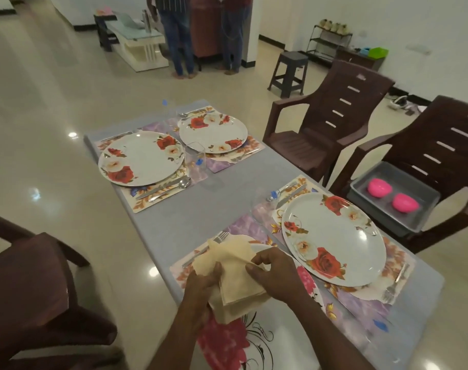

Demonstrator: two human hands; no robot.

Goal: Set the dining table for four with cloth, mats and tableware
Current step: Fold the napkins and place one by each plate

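At six o'clock on the desk (179, 217), my left hand (200, 287) grips the stack of beige cloth napkins (235, 279) while my right hand (274, 271) pinches the top one, which I should peel off singly.

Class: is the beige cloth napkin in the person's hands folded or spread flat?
Folded: the beige cloth napkin shows stacked layers and creased edges, gripped by left hand and right hand.

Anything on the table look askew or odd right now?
Mostly tidy. The near-right plate laps over the near-left placemat. The near-left plate is hidden under the napkin stack both hands hold.
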